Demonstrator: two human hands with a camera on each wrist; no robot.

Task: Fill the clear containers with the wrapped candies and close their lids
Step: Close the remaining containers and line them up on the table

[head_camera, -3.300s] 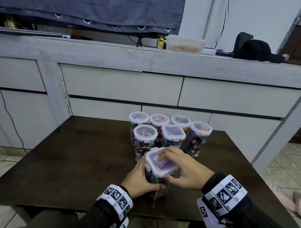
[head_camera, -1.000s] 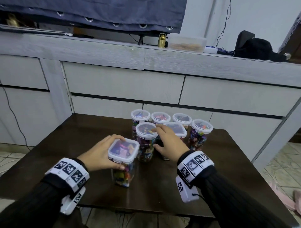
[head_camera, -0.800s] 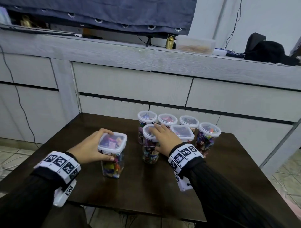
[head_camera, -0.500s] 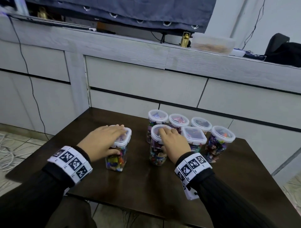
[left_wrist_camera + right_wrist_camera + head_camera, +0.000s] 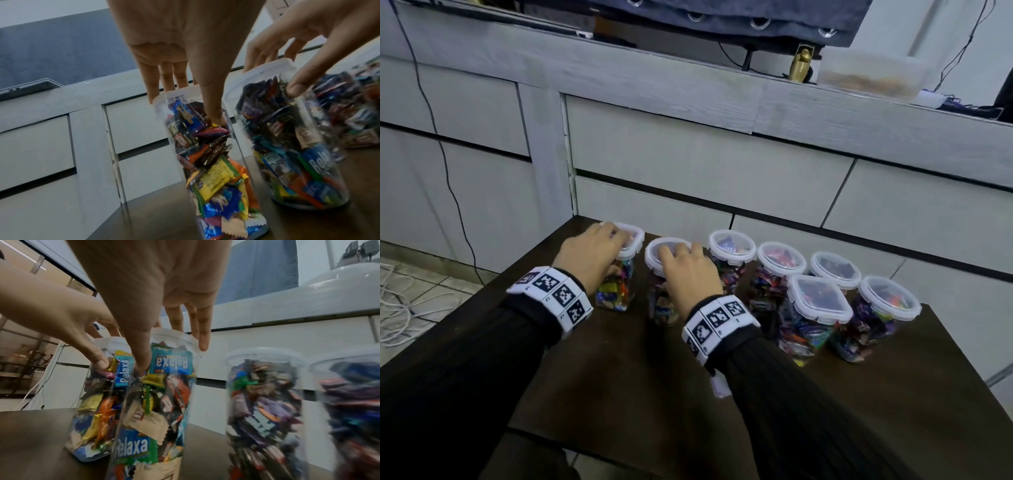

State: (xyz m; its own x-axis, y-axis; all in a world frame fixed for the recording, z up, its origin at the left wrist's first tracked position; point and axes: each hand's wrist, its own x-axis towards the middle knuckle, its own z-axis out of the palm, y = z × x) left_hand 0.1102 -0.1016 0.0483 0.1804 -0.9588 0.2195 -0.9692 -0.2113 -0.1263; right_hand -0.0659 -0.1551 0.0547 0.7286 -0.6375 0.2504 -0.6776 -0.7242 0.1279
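Note:
Several clear containers with white lids, all holding wrapped candies, stand on the dark table (image 5: pixel 619 394). My left hand (image 5: pixel 599 250) grips the square container (image 5: pixel 619 287) at the far left from above, with fingers over the lid and the thumb down its near side (image 5: pixel 216 162). My right hand (image 5: pixel 685 270) grips the round container (image 5: pixel 664 308) beside it the same way (image 5: pixel 156 402). Both containers stand upright on the table, with their lids on. To the right is a cluster of closed containers: a round one (image 5: pixel 732 246), a square one (image 5: pixel 818 301) and a round one at the far right (image 5: pixel 890 301).
A grey drawer cabinet (image 5: pixel 688 164) runs right behind the table's far edge. On its top sits a translucent plastic box (image 5: pixel 869 75). White cables (image 5: pixel 397 308) lie on the tiled floor to the left. The table's left corner is close to the square container.
My left hand has carried the square container from the table's front to its far left. My right hand has drawn the round container left, out of the cluster. The view has turned left.

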